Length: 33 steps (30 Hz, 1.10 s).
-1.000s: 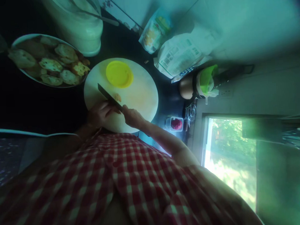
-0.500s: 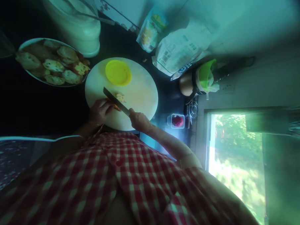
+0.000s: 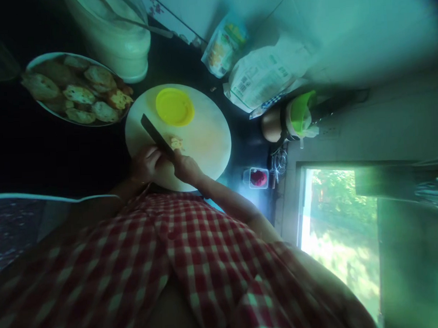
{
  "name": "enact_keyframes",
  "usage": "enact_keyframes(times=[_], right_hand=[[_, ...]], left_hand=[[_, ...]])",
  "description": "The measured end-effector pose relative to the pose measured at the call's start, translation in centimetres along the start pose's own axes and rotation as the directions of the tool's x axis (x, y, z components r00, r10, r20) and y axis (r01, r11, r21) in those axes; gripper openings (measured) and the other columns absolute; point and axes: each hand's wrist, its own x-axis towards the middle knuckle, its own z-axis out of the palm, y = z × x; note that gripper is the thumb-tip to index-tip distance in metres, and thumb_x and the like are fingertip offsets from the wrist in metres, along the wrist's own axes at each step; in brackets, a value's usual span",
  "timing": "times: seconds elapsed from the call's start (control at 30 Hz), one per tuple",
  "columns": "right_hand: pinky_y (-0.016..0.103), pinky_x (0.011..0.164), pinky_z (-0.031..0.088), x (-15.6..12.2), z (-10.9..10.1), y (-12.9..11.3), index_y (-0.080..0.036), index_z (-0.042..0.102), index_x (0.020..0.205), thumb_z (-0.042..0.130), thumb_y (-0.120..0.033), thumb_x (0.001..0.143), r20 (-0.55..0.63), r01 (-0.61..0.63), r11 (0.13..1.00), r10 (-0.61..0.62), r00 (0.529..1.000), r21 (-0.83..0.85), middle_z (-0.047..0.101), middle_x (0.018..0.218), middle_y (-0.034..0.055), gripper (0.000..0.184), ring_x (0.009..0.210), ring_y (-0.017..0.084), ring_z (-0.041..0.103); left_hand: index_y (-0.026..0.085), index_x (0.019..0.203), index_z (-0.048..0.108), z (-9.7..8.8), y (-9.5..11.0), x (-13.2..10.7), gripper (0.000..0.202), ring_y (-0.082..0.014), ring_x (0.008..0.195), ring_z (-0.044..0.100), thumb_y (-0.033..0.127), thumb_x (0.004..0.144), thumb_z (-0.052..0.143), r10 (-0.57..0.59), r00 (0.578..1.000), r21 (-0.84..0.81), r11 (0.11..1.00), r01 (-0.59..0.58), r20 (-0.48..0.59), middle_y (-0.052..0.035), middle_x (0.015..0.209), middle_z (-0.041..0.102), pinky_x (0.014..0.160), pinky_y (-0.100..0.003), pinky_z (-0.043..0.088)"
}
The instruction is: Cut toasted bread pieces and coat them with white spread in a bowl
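Observation:
My right hand (image 3: pixel 187 168) is closed round the handle of a knife (image 3: pixel 155 134), its dark blade slanting up and left over a round white cutting board (image 3: pixel 214 135). Against the near side of the blade, my left hand (image 3: pixel 146 163) has its fingers bent together at the board's left edge. Whatever those fingers press on is hidden behind the blade and knuckles. Small pale cut pieces of food (image 3: pixel 176 142) lie on the board just beyond the knife. A yellow round lid or shallow dish (image 3: pixel 175 107) rests on the board's far part.
At the left stands a bowl (image 3: pixel 42 57) of browned, bread-like slices, with a large whitish container (image 3: pixel 129 54) behind it. Packets (image 3: pixel 223 48) and a white bag (image 3: pixel 262 80) lean by the wall. Right of the board sits a small clear box (image 3: pixel 259 177) with something reddish-pink.
My right hand and the knife have shifted left and slightly up, towards my left hand. An orange-brown piece by my left fingertips is now out of sight.

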Motion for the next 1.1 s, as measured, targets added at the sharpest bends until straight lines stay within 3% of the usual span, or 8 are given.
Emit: enact_keyframes(times=[0.2,0.37,0.47,0.53,0.67,0.8,0.93,1.1], right_hand=[[0.031,0.095,0.06,-2.3,0.0,2.7,-0.014,0.06,0.145,0.043,-0.013,0.112,-0.183,0.009,0.971,0.036,0.982,0.239,0.083,0.118,0.0133,0.037,0.111,0.025,0.079],[0.034,0.09,0.064,-4.5,2.4,9.2,-0.007,0.06,0.155,0.035,-0.008,0.107,-0.425,-0.21,0.928,0.331,0.842,0.307,0.071,0.138,0.023,0.054,0.104,0.025,0.078],[0.035,0.082,0.065,-3.9,5.2,12.1,-0.011,0.058,0.162,0.037,-0.008,0.103,-0.466,-0.336,0.899,0.435,0.77,0.282,0.062,0.151,0.0257,0.063,0.098,0.025,0.077],[0.035,0.08,0.064,-3.1,6.9,12.9,-0.012,0.061,0.16,0.039,-0.01,0.102,-0.471,-0.353,0.891,0.45,0.759,0.283,0.061,0.15,0.0261,0.062,0.098,0.025,0.076],[0.038,0.087,0.063,-2.0,9.2,12.9,-0.013,0.067,0.153,0.046,-0.012,0.1,-0.525,-0.318,0.902,0.429,0.735,0.293,0.062,0.143,0.0259,0.058,0.105,0.028,0.072],[0.046,0.096,0.058,-2.0,9.6,12.3,-0.013,0.07,0.148,0.051,-0.014,0.099,-0.577,-0.34,0.903,0.43,0.695,0.263,0.061,0.141,0.0273,0.052,0.113,0.033,0.066],[0.049,0.097,0.055,-2.4,8.9,11.1,-0.014,0.072,0.146,0.052,-0.017,0.101,-0.597,-0.353,0.896,0.443,0.669,0.269,0.06,0.148,0.0272,0.049,0.119,0.036,0.061],[0.049,0.099,0.054,-1.9,8.1,8.3,-0.014,0.076,0.139,0.05,-0.018,0.102,-0.628,-0.223,0.926,0.372,0.684,0.305,0.065,0.146,0.0248,0.046,0.12,0.035,0.062]], left_hand=[[0.024,0.117,0.075,-1.7,-0.7,0.5,0.025,-0.0325,0.111,0.069,0.039,0.105,0.059,-0.048,0.998,0.092,0.995,0.044,0.045,-0.0142,0.114,0.071,0.103,-0.048,0.057],[0.023,0.109,0.074,-4.0,-1.3,0.7,0.017,-0.0371,0.119,0.065,0.033,0.097,0.067,-0.014,0.982,0.171,0.985,-0.018,0.187,-0.0163,0.125,0.069,0.107,-0.056,0.051],[0.022,0.104,0.072,-5.0,-0.8,0.9,0.012,-0.036,0.111,0.065,0.03,0.098,0.066,-0.012,0.964,0.201,0.979,-0.042,0.264,-0.0158,0.123,0.072,0.102,-0.055,0.05],[0.022,0.103,0.071,-5.8,-0.3,1.1,0.012,-0.0346,0.109,0.067,0.032,0.1,0.064,-0.016,0.967,0.217,0.975,-0.041,0.255,-0.0147,0.118,0.074,0.099,-0.053,0.05],[0.022,0.105,0.068,-8.8,-0.8,1.9,0.013,-0.0328,0.107,0.07,0.034,0.101,0.063,-0.104,0.992,0.311,0.947,0.079,0.065,-0.0116,0.105,0.075,0.098,-0.05,0.05],[0.019,0.106,0.067,-13.5,-3.8,4.6,0.016,-0.0354,0.119,0.066,0.035,0.101,0.068,-0.18,0.975,0.413,0.884,0.22,-0.133,-0.0155,0.114,0.074,0.103,-0.052,0.046],[0.013,0.109,0.065,-16.2,-6.3,8.0,0.024,-0.0329,0.129,0.055,0.035,0.103,0.073,-0.29,0.953,0.468,0.832,0.296,-0.088,-0.016,0.123,0.07,0.114,-0.056,0.038],[0.015,0.108,0.07,-15.7,-7.3,8.7,0.035,-0.0394,0.14,0.048,0.05,0.101,0.074,-0.305,0.951,0.465,0.837,0.289,-0.041,-0.0165,0.125,0.07,0.11,-0.056,0.04]])
